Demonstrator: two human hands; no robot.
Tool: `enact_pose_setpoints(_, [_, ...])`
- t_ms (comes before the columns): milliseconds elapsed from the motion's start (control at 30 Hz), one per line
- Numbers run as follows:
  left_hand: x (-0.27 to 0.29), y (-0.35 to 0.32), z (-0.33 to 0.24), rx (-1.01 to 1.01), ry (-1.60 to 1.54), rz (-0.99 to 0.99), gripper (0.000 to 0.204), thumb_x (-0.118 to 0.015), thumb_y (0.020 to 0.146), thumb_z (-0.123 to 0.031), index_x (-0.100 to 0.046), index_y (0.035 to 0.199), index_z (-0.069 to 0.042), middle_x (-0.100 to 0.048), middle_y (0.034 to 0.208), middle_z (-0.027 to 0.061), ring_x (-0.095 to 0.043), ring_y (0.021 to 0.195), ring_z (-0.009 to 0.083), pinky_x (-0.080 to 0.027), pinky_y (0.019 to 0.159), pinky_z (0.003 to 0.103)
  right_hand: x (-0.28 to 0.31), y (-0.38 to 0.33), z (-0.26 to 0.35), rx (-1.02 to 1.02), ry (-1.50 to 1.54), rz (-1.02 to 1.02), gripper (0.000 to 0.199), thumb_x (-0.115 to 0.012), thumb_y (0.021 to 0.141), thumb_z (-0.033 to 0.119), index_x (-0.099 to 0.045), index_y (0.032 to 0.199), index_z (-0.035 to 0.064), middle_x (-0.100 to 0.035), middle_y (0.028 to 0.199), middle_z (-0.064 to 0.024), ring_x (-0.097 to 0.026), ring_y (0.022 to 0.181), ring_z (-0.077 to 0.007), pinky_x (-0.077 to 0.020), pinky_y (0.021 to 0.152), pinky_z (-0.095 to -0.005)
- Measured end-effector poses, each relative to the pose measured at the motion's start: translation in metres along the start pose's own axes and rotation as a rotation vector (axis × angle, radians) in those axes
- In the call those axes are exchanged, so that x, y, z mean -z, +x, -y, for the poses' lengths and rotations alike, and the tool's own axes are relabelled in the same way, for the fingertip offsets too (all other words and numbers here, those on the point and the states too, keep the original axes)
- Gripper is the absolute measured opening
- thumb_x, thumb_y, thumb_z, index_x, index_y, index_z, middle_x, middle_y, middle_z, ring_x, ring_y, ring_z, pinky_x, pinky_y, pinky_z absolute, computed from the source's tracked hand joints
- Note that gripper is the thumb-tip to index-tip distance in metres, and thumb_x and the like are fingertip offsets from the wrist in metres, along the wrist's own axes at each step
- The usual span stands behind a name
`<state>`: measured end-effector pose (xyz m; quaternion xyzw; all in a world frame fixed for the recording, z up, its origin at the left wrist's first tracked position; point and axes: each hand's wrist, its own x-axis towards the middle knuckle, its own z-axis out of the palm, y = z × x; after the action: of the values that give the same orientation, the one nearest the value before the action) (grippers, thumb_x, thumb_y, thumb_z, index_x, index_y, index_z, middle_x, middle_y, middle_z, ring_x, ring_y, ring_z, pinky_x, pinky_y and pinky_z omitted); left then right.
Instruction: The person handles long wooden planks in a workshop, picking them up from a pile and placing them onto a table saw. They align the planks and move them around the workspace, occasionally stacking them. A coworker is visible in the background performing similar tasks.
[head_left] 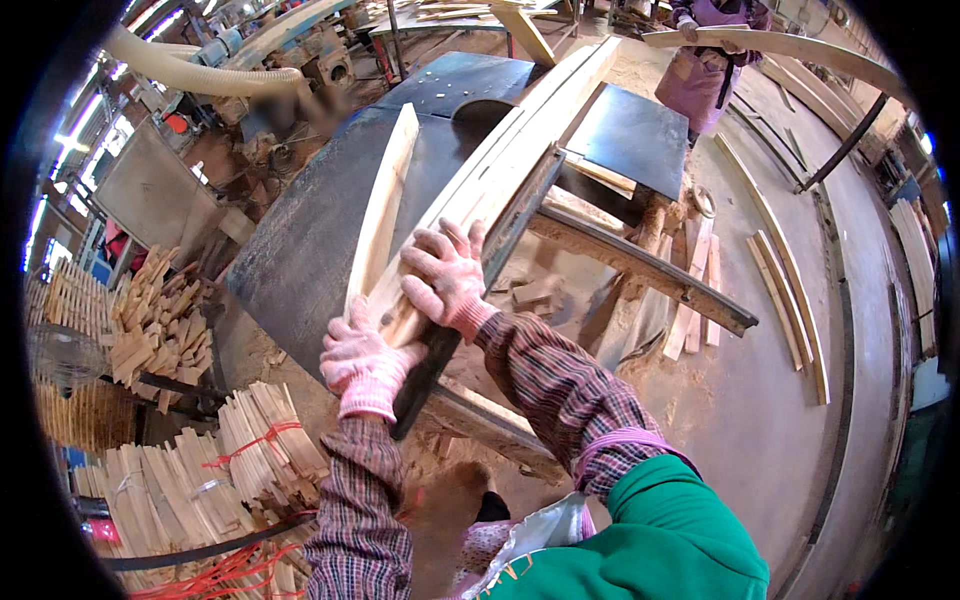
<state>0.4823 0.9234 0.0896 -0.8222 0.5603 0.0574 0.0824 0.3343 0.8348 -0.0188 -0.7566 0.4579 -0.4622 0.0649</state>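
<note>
My left hand [368, 365], in a pale pink work glove, is closed around the near end of a long wooden board [505, 150]. This board lies with others side by side, running away across the dark metal machine table [300, 235]. Farther along, my right hand [445, 275], gloved the same way, rests on top of the boards with its fingers spread. A separate tapered board [385, 205] lies to the left, its near end by my left fingers. Beyond it, a dark round shape [483, 110], perhaps a saw blade or slot, shows partly beside the boards.
A black rail [520, 205] runs along the boards' right side, with a metal bar [640, 262] sticking out rightward. At the far right a person [705, 70] holds a long curved board [800, 48]. Bundled wood strips [180, 490] stand at lower left; planks [785, 290] lie on the floor.
</note>
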Motion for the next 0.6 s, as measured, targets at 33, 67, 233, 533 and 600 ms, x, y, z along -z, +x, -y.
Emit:
enact_pose_setpoints(33, [0.009, 0.021, 0.009, 0.022, 0.028, -0.015, 0.133, -0.092, 0.061, -0.073, -0.031, 0.169, -0.026, -0.053, 0.147, 0.0148, -0.056, 0.136, 0.0339, -0.051, 0.110, 0.048, -0.016, 0.019, 0.005, 0.045, -0.025, -0.053, 0.051, -0.061, 0.093, 0.052, -0.073, 0.131, 0.0209, -0.059, 0.148, -0.0134, -0.036, 0.149, -0.0494, -0.0085, 0.123, -0.0766])
enact_pose_setpoints(67, [0.013, 0.035, 0.016, 0.037, 0.041, -0.014, 0.133, -0.092, 0.061, -0.073, -0.030, 0.169, -0.026, -0.053, 0.148, 0.0152, -0.056, 0.137, 0.0339, -0.051, 0.110, 0.048, -0.028, 0.030, 0.010, 0.026, -0.049, -0.047, 0.048, -0.061, 0.093, 0.050, -0.075, 0.129, 0.0221, -0.061, 0.145, -0.0125, -0.038, 0.147, -0.0483, -0.0121, 0.122, -0.0752])
enact_pose_setpoints(233, [0.031, 0.093, 0.057, 0.004, -0.025, 0.008, 0.127, -0.091, 0.068, -0.068, -0.028, 0.169, -0.024, -0.053, 0.150, 0.0172, -0.056, 0.139, 0.0360, -0.051, 0.112, 0.048, -0.068, 0.078, 0.032, -0.067, -0.108, 0.138, 0.053, -0.059, 0.097, 0.056, -0.071, 0.137, 0.0235, -0.057, 0.152, -0.0065, -0.033, 0.154, -0.0447, -0.0023, 0.125, -0.0775])
enact_pose_setpoints(533, [0.024, 0.089, 0.074, -0.029, -0.011, -0.085, 0.115, -0.088, 0.073, -0.061, -0.033, 0.167, -0.026, -0.053, 0.148, 0.0147, -0.058, 0.134, 0.0309, -0.051, 0.106, 0.047, -0.065, 0.077, 0.046, -0.048, -0.224, 0.239, 0.061, -0.050, 0.105, 0.055, -0.056, 0.156, 0.0235, -0.045, 0.168, -0.0091, -0.029, 0.158, -0.0437, -0.0140, 0.125, -0.0748])
enact_pose_setpoints(600, [0.030, 0.080, 0.073, -0.030, -0.009, -0.038, 0.116, -0.088, 0.074, -0.062, -0.030, 0.168, -0.026, -0.054, 0.147, 0.0151, -0.059, 0.133, 0.0315, -0.052, 0.104, 0.048, -0.061, 0.072, 0.049, -0.080, -0.260, 0.262, 0.061, -0.050, 0.105, 0.055, -0.055, 0.157, 0.0236, -0.045, 0.168, -0.0094, -0.029, 0.158, -0.0444, -0.0147, 0.124, -0.0749])
